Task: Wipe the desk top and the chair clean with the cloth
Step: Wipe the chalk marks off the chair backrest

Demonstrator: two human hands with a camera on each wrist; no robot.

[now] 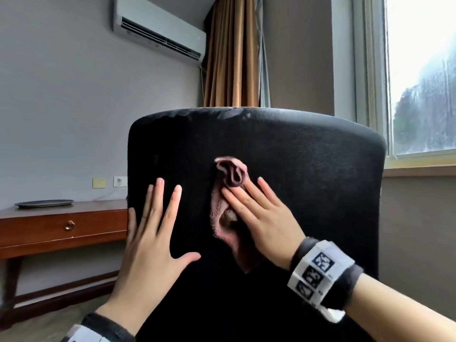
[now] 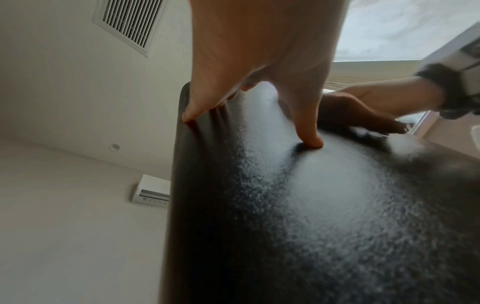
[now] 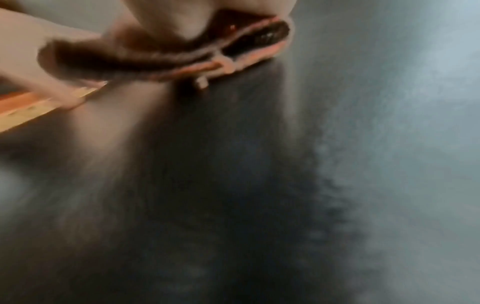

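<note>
A black fabric chair back point(image 1: 308, 174) fills the middle of the head view. A crumpled pink cloth point(image 1: 228, 191) lies against it, and my right hand point(image 1: 259, 213) presses it flat with straight fingers. My left hand point(image 1: 153, 228) rests open on the chair back's left part, fingers spread, little finger at the edge. In the left wrist view my left hand's fingertips point(image 2: 310, 142) push into the chair fabric point(image 2: 311, 205), with the right hand point(image 2: 363, 107) beyond. The right wrist view is blurred; the cloth point(image 3: 182, 59) shows bunched under the hand on the chair fabric point(image 3: 233, 185).
A wooden desk point(image 1: 61, 225) with a drawer stands at the left behind the chair, with a dark plate point(image 1: 44, 203) on it. An air conditioner point(image 1: 158, 28) hangs on the wall. Curtains point(image 1: 232, 50) and a window point(image 1: 424, 75) are behind the chair.
</note>
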